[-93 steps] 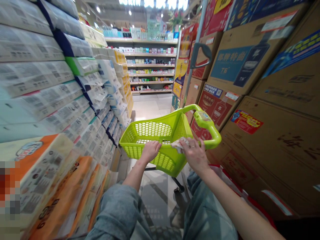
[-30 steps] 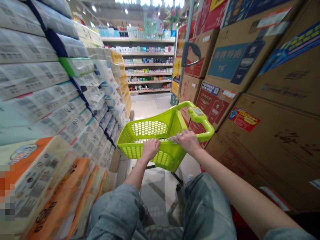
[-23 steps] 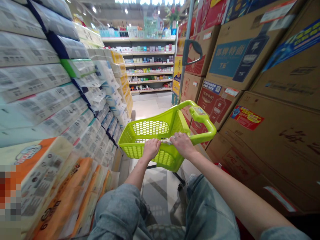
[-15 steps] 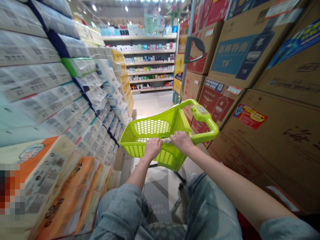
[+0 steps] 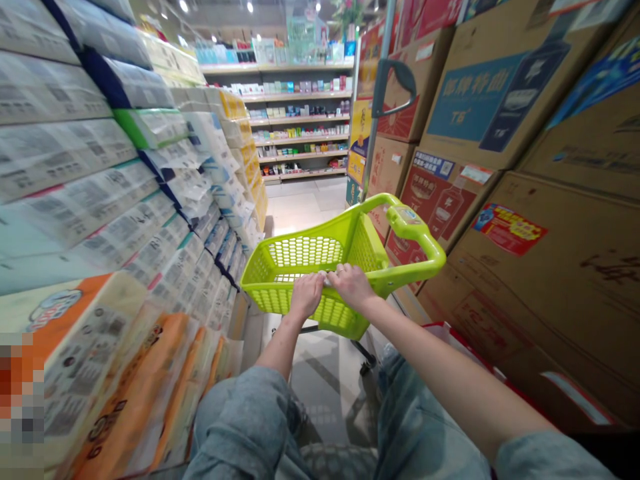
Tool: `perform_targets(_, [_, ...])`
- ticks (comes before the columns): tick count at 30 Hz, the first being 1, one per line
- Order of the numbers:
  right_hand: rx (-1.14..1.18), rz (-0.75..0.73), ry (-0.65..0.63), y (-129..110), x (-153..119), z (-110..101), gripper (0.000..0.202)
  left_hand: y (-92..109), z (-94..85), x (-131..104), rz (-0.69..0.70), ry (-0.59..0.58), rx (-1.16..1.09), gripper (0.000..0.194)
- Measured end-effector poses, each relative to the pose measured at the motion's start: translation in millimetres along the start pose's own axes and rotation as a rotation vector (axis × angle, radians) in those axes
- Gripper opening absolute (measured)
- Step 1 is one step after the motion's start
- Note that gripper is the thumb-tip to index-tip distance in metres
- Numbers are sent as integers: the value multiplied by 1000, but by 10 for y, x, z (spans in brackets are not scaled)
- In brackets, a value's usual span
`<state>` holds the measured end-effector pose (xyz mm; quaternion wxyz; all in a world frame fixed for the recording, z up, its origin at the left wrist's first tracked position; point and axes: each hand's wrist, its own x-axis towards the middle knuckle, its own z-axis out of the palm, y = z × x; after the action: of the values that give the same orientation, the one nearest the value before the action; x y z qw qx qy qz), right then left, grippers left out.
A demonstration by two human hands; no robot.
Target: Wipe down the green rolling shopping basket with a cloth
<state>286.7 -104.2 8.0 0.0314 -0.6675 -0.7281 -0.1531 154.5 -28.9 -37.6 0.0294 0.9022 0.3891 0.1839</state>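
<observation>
A lime-green plastic shopping cart (image 5: 300,250) with a perforated basket stands in front of my knees, its thick looped handle on the right. My left hand (image 5: 307,295) is closed at the near rim, fingers curled over it. Right beside it is my right hand (image 5: 351,285), also closed, with a ring on one finger. A small crumpled white thing (image 5: 327,278) shows between the fingertips of both hands; its kind is too small to make out. The basket's visible inside holds nothing. My fingertips are partly hidden behind the knuckles.
Wrapped white paper packs (image 5: 65,160) are stacked high on the left, with orange tissue packs (image 5: 135,387) nearer. Cardboard cartons (image 5: 505,280) line the right, by a metal post with a grey handle (image 5: 397,90). Stocked shelves (image 5: 300,97) stand beyond the tiled floor (image 5: 300,213).
My right hand has moved slightly left, closer to my left hand, so less of the white thing shows. The view has shifted slightly; the cart's handle appears a little farther right.
</observation>
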Motion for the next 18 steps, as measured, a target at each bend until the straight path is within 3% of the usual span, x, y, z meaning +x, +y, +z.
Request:
perform_targets(10, [-171, 188, 73, 365, -507, -339, 23, 10, -30, -55, 34, 29, 21, 40])
perform_targets(18, [-156, 149, 157, 542, -576, -259, 23, 13, -37, -64, 23, -12, 24, 35])
